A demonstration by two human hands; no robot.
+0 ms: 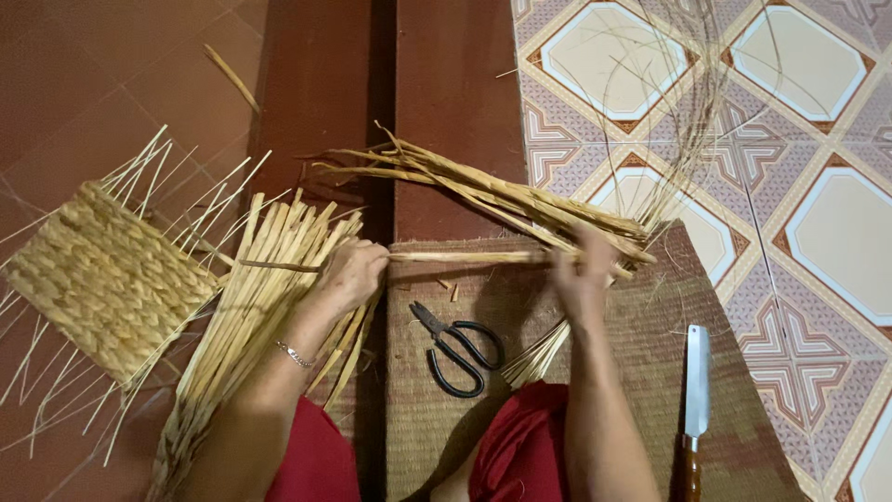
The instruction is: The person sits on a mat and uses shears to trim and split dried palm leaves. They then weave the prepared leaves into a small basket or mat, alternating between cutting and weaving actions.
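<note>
My left hand (351, 275) and my right hand (583, 275) both grip one dried straw strand (465, 257), stretched level between them. The right hand also lies against a bundle of dried straw strips (483, 191) that fans up to the left. Under my left forearm spreads a pile of flat pale straw strips (265, 279). A partly woven straw basket piece (102, 279) with loose stakes sticking out sits at the far left.
Black scissors (457, 349) lie on a woven mat (641, 390) between my arms. A knife with a wide blade and wooden handle (695, 395) rests on the mat at right. Thin loose fibres (692, 102) trail over the patterned tiles. Red-clothed knees show below.
</note>
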